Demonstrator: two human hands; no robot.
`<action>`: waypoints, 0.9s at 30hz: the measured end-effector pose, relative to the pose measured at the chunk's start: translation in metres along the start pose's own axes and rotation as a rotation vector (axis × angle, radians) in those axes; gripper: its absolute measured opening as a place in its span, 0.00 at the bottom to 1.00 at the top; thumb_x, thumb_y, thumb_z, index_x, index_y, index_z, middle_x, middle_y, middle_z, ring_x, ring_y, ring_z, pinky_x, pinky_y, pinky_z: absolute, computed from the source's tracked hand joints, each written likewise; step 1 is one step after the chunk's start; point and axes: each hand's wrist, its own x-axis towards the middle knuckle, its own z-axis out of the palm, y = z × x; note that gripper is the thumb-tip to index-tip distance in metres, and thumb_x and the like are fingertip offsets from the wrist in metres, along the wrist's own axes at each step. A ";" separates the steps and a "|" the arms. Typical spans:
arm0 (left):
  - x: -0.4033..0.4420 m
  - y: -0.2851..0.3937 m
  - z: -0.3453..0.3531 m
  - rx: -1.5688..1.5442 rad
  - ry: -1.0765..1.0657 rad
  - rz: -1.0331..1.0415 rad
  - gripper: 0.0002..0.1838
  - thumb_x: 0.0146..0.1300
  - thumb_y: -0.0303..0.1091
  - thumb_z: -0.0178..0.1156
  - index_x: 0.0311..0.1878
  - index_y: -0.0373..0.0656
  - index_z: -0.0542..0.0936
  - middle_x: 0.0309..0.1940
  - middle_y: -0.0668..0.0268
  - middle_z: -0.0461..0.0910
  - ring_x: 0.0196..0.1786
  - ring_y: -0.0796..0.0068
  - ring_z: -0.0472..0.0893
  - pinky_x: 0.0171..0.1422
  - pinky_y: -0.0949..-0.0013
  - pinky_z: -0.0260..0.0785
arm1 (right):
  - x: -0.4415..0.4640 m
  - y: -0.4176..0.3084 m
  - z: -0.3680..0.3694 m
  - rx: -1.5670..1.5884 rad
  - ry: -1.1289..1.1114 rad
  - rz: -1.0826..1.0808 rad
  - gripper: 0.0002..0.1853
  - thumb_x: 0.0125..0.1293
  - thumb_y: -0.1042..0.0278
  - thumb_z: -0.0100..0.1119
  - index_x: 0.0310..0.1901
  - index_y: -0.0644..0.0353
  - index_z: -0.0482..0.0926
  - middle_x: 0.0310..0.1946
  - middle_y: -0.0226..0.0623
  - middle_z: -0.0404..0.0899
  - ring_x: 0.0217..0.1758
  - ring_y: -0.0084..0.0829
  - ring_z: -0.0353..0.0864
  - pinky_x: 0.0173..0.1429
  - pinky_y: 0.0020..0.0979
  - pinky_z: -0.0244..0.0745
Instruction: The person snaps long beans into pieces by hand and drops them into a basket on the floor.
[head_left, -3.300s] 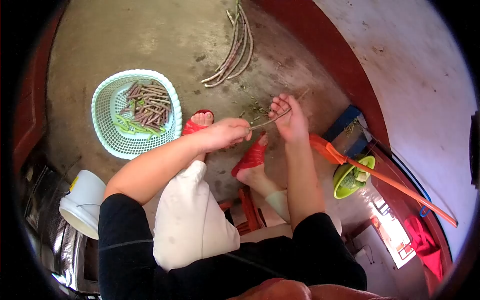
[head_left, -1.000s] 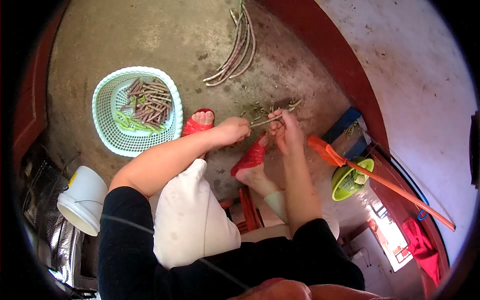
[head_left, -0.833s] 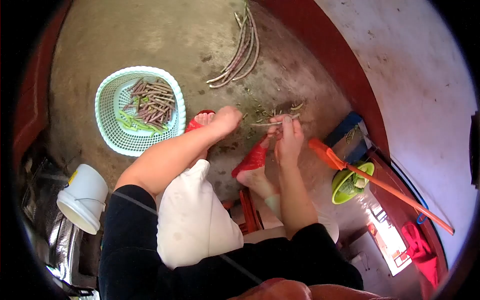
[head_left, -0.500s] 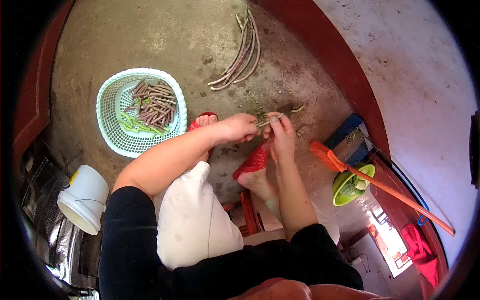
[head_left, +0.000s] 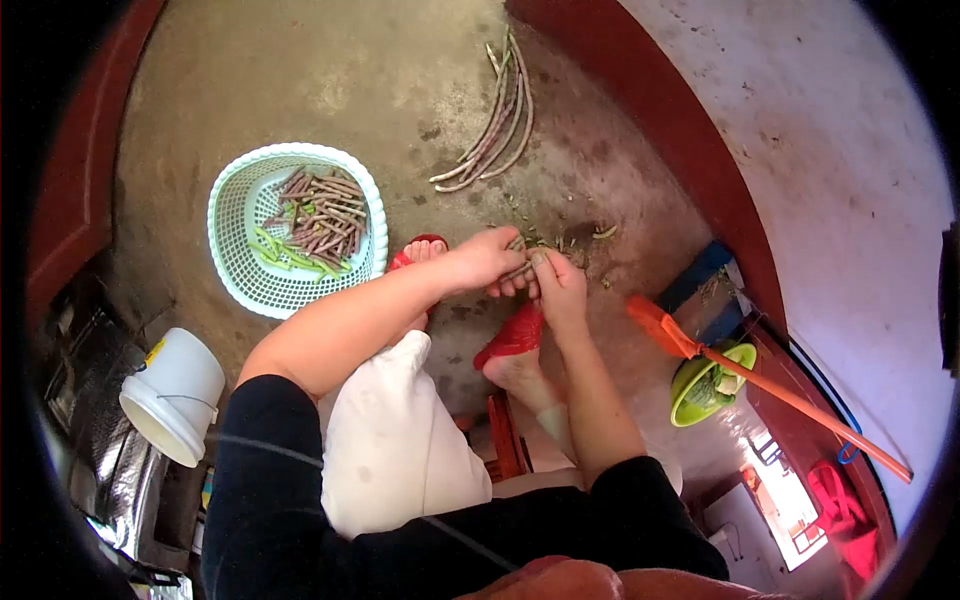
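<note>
My left hand (head_left: pixel 484 262) is closed around short pieces of long bean (head_left: pixel 517 243), over the floor between my feet. Close against it, my right hand (head_left: pixel 558 285) pinches the end of a bean piece between thumb and finger. The fingers hide part of what both hands hold. To the left, a pale green plastic basket (head_left: pixel 222 225) contains many broken purplish bean pieces (head_left: pixel 335 210) and some bright green ones (head_left: pixel 280 250). Beyond my hands, several whole long beans (head_left: pixel 500 120) lie in a curved bunch on the floor.
Bean scraps (head_left: pixel 603 232) are scattered on the concrete beyond my hands. A white bucket (head_left: pixel 180 385) lies tipped at the left. On the right are an orange-handled tool (head_left: pixel 790 400), a blue dustpan-like object (head_left: pixel 715 300) and a green bowl (head_left: pixel 692 385) with vegetables. Red sandals (head_left: pixel 515 335) are on my feet.
My hands have come closer together, and the bean piece that stretched between them shows less. The whole scene has shifted slightly right and down in view.
</note>
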 end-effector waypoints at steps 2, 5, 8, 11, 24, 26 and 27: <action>0.002 -0.007 -0.002 0.013 -0.003 -0.022 0.07 0.62 0.34 0.48 0.35 0.41 0.68 0.22 0.67 0.74 0.22 0.77 0.73 0.24 0.74 0.67 | 0.005 0.014 -0.003 -0.247 0.078 -0.140 0.09 0.62 0.66 0.51 0.39 0.61 0.77 0.27 0.32 0.75 0.25 0.26 0.73 0.30 0.29 0.68; 0.005 -0.010 -0.003 0.145 -0.075 -0.020 0.06 0.61 0.34 0.48 0.35 0.42 0.68 0.20 0.69 0.70 0.19 0.79 0.69 0.23 0.74 0.65 | 0.011 0.020 -0.002 -0.687 0.209 -0.686 0.07 0.60 0.66 0.52 0.36 0.58 0.76 0.28 0.38 0.76 0.25 0.35 0.74 0.28 0.32 0.68; -0.001 -0.011 0.000 -0.005 -0.055 -0.190 0.04 0.60 0.32 0.48 0.34 0.42 0.67 0.18 0.71 0.67 0.17 0.80 0.66 0.20 0.74 0.63 | 0.007 0.020 0.006 -1.018 0.149 -0.650 0.07 0.57 0.66 0.54 0.32 0.59 0.75 0.29 0.41 0.75 0.28 0.44 0.74 0.30 0.34 0.68; 0.001 -0.016 -0.004 -0.227 0.029 -0.307 0.03 0.59 0.31 0.48 0.34 0.43 0.67 0.17 0.71 0.66 0.16 0.80 0.64 0.18 0.73 0.61 | 0.021 0.013 0.015 -0.831 0.156 -0.562 0.07 0.56 0.65 0.54 0.30 0.60 0.75 0.30 0.41 0.75 0.30 0.44 0.74 0.32 0.38 0.69; -0.012 -0.017 -0.015 -0.178 -0.119 -0.154 0.06 0.57 0.30 0.50 0.36 0.40 0.67 0.21 0.64 0.74 0.21 0.73 0.75 0.25 0.73 0.72 | 0.082 -0.034 0.008 -1.204 0.249 -0.671 0.13 0.59 0.62 0.49 0.38 0.62 0.75 0.36 0.47 0.77 0.38 0.49 0.76 0.42 0.45 0.71; -0.010 -0.020 -0.019 -0.157 -0.033 -0.050 0.08 0.56 0.30 0.51 0.39 0.40 0.68 0.21 0.68 0.72 0.23 0.77 0.74 0.27 0.75 0.68 | 0.101 -0.062 0.027 -1.008 0.249 -0.218 0.14 0.58 0.61 0.51 0.38 0.64 0.75 0.35 0.50 0.78 0.38 0.50 0.77 0.41 0.46 0.71; -0.011 -0.019 -0.021 -0.085 0.001 0.022 0.06 0.54 0.30 0.54 0.35 0.42 0.71 0.21 0.71 0.71 0.24 0.80 0.72 0.27 0.77 0.66 | 0.111 -0.063 0.034 -1.003 0.253 -0.222 0.14 0.58 0.61 0.51 0.38 0.64 0.75 0.35 0.50 0.78 0.38 0.50 0.77 0.41 0.46 0.71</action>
